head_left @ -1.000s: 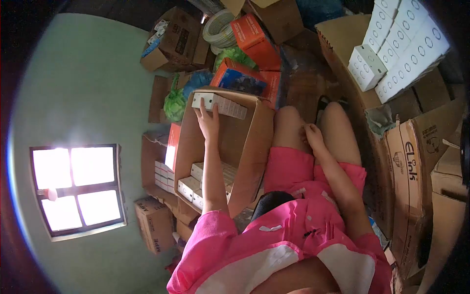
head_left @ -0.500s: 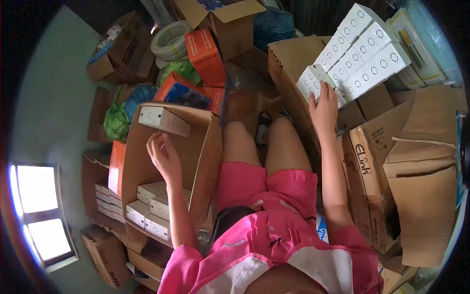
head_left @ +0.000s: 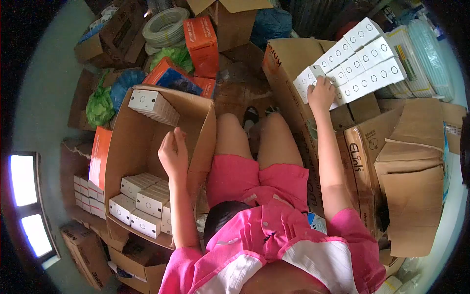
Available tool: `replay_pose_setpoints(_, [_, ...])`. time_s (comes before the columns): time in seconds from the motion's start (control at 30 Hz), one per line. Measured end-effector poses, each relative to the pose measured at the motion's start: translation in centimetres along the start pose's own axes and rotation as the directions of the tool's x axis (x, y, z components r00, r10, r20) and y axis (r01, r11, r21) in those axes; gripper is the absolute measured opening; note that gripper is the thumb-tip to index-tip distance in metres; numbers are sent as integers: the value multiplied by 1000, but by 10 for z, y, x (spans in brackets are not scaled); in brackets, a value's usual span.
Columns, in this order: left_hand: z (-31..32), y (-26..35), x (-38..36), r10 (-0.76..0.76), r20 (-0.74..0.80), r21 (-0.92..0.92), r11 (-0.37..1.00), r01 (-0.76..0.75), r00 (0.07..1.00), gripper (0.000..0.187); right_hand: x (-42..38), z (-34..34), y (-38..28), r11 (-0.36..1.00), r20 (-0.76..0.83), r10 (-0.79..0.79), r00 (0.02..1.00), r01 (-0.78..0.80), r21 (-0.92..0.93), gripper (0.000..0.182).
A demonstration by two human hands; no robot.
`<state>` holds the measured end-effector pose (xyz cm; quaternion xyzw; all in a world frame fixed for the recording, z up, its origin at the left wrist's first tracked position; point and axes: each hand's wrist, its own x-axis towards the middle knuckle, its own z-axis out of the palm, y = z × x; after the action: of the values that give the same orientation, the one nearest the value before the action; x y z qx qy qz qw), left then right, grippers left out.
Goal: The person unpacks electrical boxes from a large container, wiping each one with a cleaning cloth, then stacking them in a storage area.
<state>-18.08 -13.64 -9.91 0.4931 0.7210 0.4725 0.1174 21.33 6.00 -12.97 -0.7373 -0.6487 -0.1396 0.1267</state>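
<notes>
My right hand (head_left: 321, 95) grips the near end of a short row of white electrical boxes (head_left: 306, 82), its fingers bent over the edge. Longer rows of the same white boxes (head_left: 374, 76), with round knockouts on their sides, lie beside it on top of a cardboard carton. My left hand (head_left: 174, 152) hovers above an open cardboard box (head_left: 196, 161), its fingers curled in with nothing seen in them. Inside that box, a row of white boxes (head_left: 152, 107) stands at the far end, and several more white boxes (head_left: 142, 198) are stacked at the near end.
Orange cartons (head_left: 200, 46), a coil of pale tubing (head_left: 165, 27) and green bags (head_left: 100, 105) lie beyond the open box. Flattened cardboard (head_left: 411, 196) and an ELink carton (head_left: 360, 161) stand at right. A window (head_left: 29, 206) is at left.
My right hand's fingers have bent down onto the short row of white boxes. My left hand has moved right, away from the far row, and curled tighter. The camera view has shifted slightly.
</notes>
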Motion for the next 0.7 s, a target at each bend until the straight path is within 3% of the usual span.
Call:
replay_pose_setpoints(0.1, [7, 1, 0, 144, 26, 114, 983, -146, 989, 29, -4, 8, 3, 1000, -59, -16, 998, 17, 19, 44])
replay_pose_setpoints(0.2, [9, 2, -2, 187, 49, 147, 970, -192, 981, 28, -7, 15, 5, 999, -124, -27, 992, 30, 20, 45])
replay_pose_setpoints(0.43, [8, -2, -6, 179, 65, 147, 971, -187, 982, 28, -8, -3, -5, 998, -29, 46, 999, -45, 34, 45])
replay_pose_setpoints(0.63, [12, 2, -7, 170, 49, 140, 974, -176, 984, 27, -10, -18, -6, 997, -13, -71, 997, 71, 20, 49])
replay_pose_setpoints(0.7, [10, 1, -7, 142, 79, 158, 975, -153, 987, 28, -14, -27, -14, 991, -78, -121, 990, 125, 48, 51])
